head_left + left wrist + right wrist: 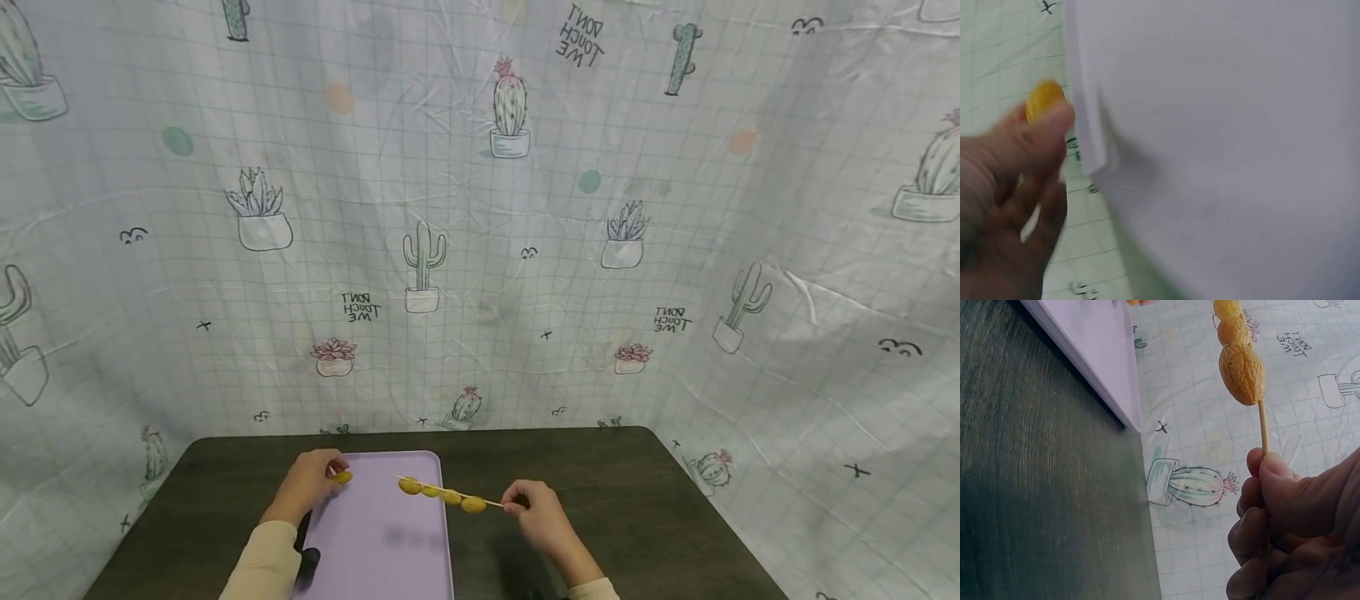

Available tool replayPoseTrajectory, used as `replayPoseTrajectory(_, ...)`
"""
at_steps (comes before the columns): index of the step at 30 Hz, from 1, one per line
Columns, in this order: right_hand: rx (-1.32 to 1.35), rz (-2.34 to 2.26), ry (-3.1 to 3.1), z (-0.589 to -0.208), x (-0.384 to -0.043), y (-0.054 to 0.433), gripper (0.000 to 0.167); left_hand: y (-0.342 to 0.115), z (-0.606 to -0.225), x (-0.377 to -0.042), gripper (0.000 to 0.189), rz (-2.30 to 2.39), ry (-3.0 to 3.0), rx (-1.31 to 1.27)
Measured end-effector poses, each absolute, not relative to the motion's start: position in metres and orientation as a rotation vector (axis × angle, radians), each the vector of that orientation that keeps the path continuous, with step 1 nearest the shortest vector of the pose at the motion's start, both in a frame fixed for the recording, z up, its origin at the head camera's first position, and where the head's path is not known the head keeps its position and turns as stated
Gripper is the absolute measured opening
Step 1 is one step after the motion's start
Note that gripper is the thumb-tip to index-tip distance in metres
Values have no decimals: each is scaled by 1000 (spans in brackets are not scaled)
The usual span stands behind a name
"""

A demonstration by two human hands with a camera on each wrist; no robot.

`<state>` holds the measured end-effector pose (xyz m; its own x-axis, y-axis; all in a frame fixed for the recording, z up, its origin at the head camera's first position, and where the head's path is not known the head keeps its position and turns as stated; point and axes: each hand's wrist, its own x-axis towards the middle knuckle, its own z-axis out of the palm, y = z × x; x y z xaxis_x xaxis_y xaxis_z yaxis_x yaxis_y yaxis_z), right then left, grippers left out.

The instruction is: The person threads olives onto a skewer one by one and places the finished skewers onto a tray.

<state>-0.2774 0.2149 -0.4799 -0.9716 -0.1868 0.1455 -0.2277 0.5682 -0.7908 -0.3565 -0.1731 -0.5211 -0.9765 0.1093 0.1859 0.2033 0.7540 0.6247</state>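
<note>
My right hand [538, 518] grips the bare end of a thin wooden skewer [1264, 428] between thumb and fingers. Threaded along it are several wrinkled golden-yellow oval balls [473, 505], like small fried puffs or potatoes. The skewer points left over the lilac tray [375, 550], which shows a faint shadow. At the tray's far left corner, my left hand [309, 482] pinches one loose yellow ball [1045, 100] between thumb and fingertips. In the left wrist view, the ball is partly hidden by the thumb and sits beside the tray's rim.
The tray lies on a dark wooden table [600, 475]. Behind and at both sides hangs a pale curtain [480, 333] printed with a grid and cacti. A black object [307, 567] shows by the left sleeve, at the tray's left edge.
</note>
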Motion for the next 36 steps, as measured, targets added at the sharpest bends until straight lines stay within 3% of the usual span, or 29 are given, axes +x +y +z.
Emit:
replayPoseTrajectory(15, 384, 1425, -2746, -482, -279, 214, 5, -155, -489, -329, 31, -1226, -2609, -732)
replayPoseTrajectory(36, 411, 1356, -2742, -482, -277, 210, 9, -134, -476, -309, 33, -1277, -2497, -905)
